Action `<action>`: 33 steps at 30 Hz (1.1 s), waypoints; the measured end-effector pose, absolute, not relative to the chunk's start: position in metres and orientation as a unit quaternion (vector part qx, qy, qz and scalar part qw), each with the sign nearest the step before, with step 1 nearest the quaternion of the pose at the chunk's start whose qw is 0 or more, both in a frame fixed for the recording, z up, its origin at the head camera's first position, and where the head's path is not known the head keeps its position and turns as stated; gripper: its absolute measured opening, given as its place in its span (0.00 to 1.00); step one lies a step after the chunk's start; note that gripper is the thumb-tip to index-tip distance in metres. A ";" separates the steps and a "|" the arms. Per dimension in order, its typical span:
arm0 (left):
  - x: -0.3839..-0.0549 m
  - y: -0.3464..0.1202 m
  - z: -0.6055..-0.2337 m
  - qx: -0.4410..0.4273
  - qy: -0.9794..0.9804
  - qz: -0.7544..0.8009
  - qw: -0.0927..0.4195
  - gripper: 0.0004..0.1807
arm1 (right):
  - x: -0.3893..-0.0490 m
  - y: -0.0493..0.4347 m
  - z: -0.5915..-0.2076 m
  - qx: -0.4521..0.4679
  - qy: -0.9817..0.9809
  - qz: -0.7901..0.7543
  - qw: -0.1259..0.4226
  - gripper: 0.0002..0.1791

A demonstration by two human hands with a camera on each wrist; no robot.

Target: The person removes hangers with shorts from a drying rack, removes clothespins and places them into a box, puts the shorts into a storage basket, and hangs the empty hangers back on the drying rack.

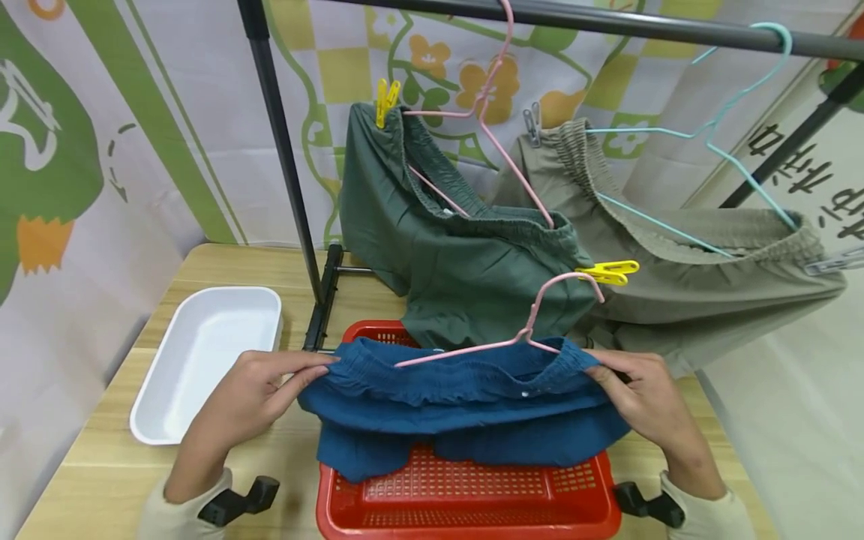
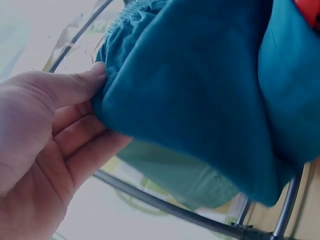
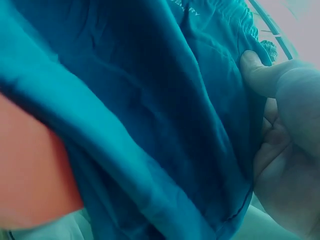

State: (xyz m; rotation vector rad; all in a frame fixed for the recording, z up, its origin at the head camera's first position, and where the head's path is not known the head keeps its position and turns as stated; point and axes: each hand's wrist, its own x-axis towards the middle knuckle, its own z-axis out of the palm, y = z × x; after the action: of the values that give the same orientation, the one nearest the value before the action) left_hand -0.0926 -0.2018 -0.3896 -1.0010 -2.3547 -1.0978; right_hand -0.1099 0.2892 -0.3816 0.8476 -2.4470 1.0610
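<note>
Blue shorts (image 1: 466,397) with an elastic waistband are stretched between my two hands above a red plastic basket (image 1: 466,517). My left hand (image 1: 253,390) pinches the left end of the waistband between thumb and fingers; the left wrist view shows the cloth (image 2: 185,90) gathered there. At the opposite end my right hand (image 1: 641,397) pinches the waistband, thumb on the outside. A pink hanger (image 1: 526,330) sits inside the waist opening, its hook standing free above the shorts. The hanger's lower part is hidden by the cloth.
Dark green shorts (image 1: 459,262) hang from the black rail (image 1: 628,26) on a pink hanger, held by yellow clips (image 1: 607,272). Khaki shorts (image 1: 661,285) hang to their right on a light blue hanger (image 1: 709,135) with grey clips. A white tray (image 1: 202,360) stands on the wooden table at left.
</note>
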 end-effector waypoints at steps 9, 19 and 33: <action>-0.091 -0.222 -0.403 -0.351 -0.812 -0.409 0.225 0.09 | -0.109 0.293 -0.385 0.292 -0.853 0.386 0.194 0.21; -0.091 -0.232 -0.421 -0.376 -0.750 -0.481 0.254 0.17 | -0.105 0.296 -0.380 0.294 -0.852 0.391 0.187 0.19; -0.087 -0.240 -0.422 -0.401 -0.693 -0.532 0.273 0.10 | -0.110 0.297 -0.379 0.296 -0.850 0.395 0.183 0.18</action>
State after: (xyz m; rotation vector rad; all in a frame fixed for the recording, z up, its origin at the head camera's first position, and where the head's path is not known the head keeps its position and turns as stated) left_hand -0.0870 -0.2401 -0.4224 -1.0798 -1.8659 -1.4328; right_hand -0.1100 0.2973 -0.3786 0.8358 -2.3993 1.1135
